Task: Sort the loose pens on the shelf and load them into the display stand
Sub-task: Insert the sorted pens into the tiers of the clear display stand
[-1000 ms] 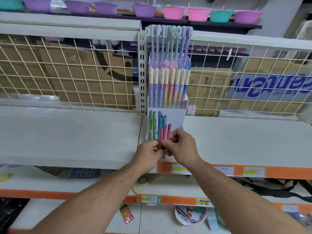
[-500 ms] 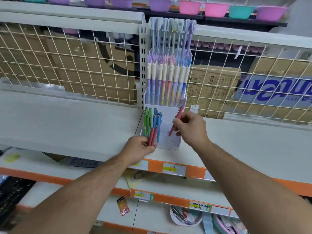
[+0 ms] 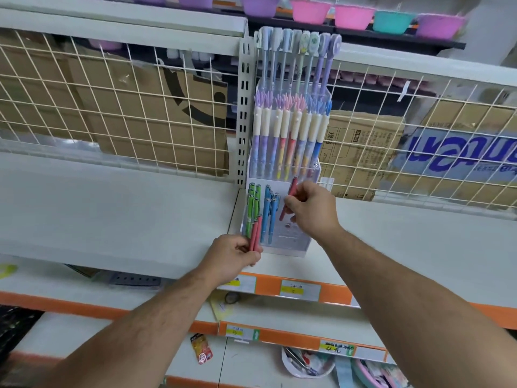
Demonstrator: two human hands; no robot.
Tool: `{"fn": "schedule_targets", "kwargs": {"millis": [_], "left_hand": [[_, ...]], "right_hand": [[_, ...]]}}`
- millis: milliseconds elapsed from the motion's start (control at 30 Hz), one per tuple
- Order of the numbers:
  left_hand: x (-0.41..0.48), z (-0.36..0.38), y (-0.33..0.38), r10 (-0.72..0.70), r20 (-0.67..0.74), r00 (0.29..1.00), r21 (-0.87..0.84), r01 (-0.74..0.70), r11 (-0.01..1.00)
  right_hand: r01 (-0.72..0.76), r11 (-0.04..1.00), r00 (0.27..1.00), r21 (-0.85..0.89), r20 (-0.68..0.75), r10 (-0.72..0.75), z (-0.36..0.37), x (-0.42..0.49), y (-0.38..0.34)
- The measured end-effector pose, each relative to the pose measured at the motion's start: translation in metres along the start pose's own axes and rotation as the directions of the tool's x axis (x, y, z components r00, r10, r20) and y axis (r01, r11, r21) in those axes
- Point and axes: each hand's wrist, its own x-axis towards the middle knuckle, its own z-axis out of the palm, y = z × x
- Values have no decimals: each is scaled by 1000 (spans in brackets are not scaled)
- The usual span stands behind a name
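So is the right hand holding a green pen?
No, the right hand pinches a slim red plastic pen, not a green one.

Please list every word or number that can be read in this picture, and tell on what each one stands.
None can be quoted with certainty.
Blue letters on the box behind the wire grid: seem upside down, cut off, unreadable.
Print on the brown carton: too small.
Handwriting on the price labels: blurred.

Bare left grip (image 3: 232,256) and right grip (image 3: 313,208); bare, haired forearms (image 3: 145,317).
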Motion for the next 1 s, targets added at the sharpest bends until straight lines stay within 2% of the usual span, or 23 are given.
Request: {"fn": "schedule_targets", "kwargs": {"millis": [633,1000], "left_hand": [[-3,-1,2,8,19,1000,27,-8,1000],[-5,0,4,7,18,1000,27,-8,1000]], "right_hand": [[6,1000,1000,-17,-10,-7,6,2,-3],[33,992,999,-125,-16,-36,7,7,0]]}}
